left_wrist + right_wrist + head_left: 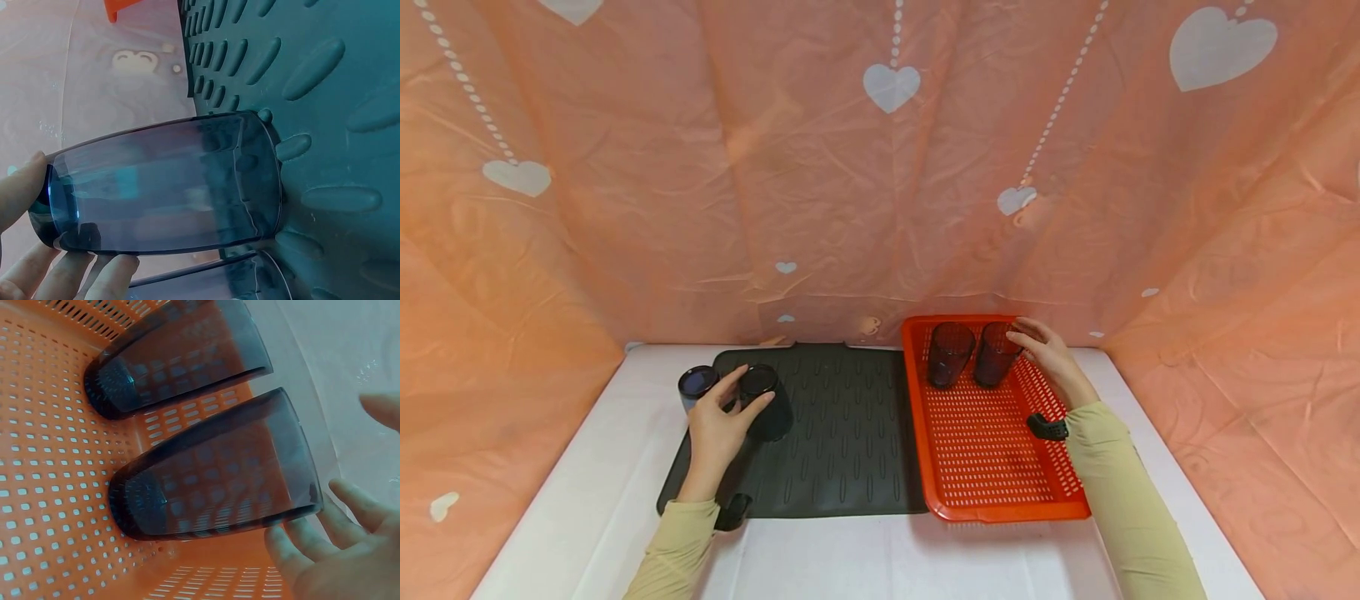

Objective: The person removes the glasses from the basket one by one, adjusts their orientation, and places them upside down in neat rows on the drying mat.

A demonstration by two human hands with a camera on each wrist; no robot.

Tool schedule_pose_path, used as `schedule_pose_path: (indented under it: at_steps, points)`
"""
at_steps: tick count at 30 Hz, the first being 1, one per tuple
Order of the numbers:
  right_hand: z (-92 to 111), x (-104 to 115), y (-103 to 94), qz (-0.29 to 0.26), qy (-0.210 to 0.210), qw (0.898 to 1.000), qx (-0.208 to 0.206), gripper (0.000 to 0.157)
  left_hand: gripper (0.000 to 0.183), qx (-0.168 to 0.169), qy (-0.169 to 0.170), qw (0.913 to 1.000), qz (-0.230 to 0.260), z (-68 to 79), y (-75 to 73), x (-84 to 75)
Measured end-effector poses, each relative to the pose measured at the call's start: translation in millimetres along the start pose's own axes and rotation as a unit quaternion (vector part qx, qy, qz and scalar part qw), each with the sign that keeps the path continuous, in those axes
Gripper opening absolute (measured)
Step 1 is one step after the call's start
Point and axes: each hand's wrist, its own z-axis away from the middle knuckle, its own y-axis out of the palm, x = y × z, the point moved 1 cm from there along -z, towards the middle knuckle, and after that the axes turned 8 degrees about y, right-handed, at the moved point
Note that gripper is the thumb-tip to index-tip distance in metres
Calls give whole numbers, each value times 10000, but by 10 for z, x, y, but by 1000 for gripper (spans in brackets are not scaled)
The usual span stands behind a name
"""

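Note:
My left hand (718, 425) pinches the base of a dark tinted drinking glass (771, 414), which stands upside down with its rim on the black ribbed mat (850, 467). A second upturned glass (698, 382) stands just left of it, partly behind the fingers. In the left wrist view the thumb and fingers lie on opposite sides of the held glass (156, 184). Two more glasses stand mouth up in the orange basket (985, 512). At the rim of the right-hand glass (219, 475), my right hand (1051, 358) has its fingers at the outer side and its thumb apart from it.
The basket's raised wall borders the mat's right edge. Both lie on a white-covered table (820, 558). A pinkish-orange cloth (820, 167) with white hearts hangs behind the table and along both sides. The other basket glass (950, 357) stands left of the one by my right hand.

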Motion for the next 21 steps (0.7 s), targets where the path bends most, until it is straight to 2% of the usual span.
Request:
schedule_pose_path:
  at_steps: [8,21]
  points:
    - [-69,-108,-22,625,-162,9979,-85,74,60,-32,3,10000,-13,-1,3,-1]
    - [-109,-166,32,970,-392,9945,-100,86,60,-54,-22,10000,57,1,7,0]
